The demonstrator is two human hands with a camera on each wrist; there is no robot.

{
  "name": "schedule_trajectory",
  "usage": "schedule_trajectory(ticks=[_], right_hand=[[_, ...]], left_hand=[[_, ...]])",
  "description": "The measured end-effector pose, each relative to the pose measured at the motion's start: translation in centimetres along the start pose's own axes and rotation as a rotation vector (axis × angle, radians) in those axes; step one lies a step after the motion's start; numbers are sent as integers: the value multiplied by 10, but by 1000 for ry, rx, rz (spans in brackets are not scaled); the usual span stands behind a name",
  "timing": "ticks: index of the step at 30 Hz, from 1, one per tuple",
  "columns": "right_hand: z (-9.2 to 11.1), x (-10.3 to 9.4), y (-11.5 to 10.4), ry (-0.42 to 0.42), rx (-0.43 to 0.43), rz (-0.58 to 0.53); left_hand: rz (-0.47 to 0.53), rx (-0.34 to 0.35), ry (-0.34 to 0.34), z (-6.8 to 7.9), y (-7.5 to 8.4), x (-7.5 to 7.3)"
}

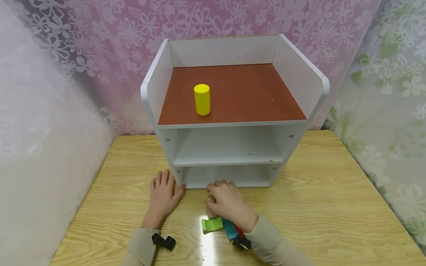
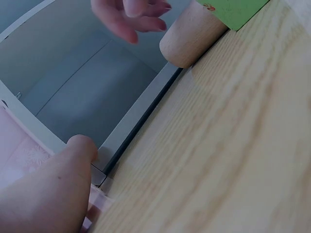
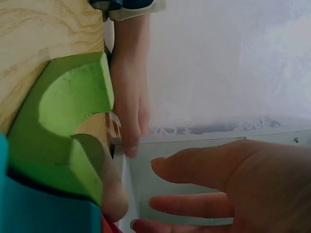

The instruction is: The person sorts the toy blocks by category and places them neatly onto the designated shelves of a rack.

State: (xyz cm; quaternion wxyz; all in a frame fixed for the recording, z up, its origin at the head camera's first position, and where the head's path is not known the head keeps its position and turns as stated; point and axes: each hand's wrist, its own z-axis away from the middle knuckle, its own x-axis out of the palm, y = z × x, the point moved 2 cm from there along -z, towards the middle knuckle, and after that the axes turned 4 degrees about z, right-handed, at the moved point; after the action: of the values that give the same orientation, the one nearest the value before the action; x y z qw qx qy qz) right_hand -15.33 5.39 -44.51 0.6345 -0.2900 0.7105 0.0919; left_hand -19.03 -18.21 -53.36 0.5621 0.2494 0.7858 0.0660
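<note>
My left hand [image 1: 162, 197] rests on the table by the lower left corner of a white shelf unit [image 1: 229, 161], its thumb at the corner. My right hand [image 1: 229, 205] hovers in front of the bottom compartment with fingers loosely bent, holding nothing in the right wrist view. Below it a plain wooden cylinder block [image 2: 187, 41] lies on its side near the shelf's bottom edge. A green arch block [image 3: 34, 126] is beside it, then a blue block [image 1: 230, 229] and a red block [image 1: 239, 232], partly hidden by the right hand and wrist.
A yellow cylinder block [image 1: 202, 101] stands upright on the unit's brown top [image 1: 243, 92], which has white walls at the sides and back. The unit stands on a wooden table [image 1: 316, 207]. Patterned curtains [image 1: 133, 33] hang behind and to the right.
</note>
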Motion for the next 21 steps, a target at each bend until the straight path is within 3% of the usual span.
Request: schedule_trajectory(ticks=[21], right_hand=[[2, 27, -7, -15, 9, 82]], left_hand=[[8, -2, 2, 0, -1, 2]])
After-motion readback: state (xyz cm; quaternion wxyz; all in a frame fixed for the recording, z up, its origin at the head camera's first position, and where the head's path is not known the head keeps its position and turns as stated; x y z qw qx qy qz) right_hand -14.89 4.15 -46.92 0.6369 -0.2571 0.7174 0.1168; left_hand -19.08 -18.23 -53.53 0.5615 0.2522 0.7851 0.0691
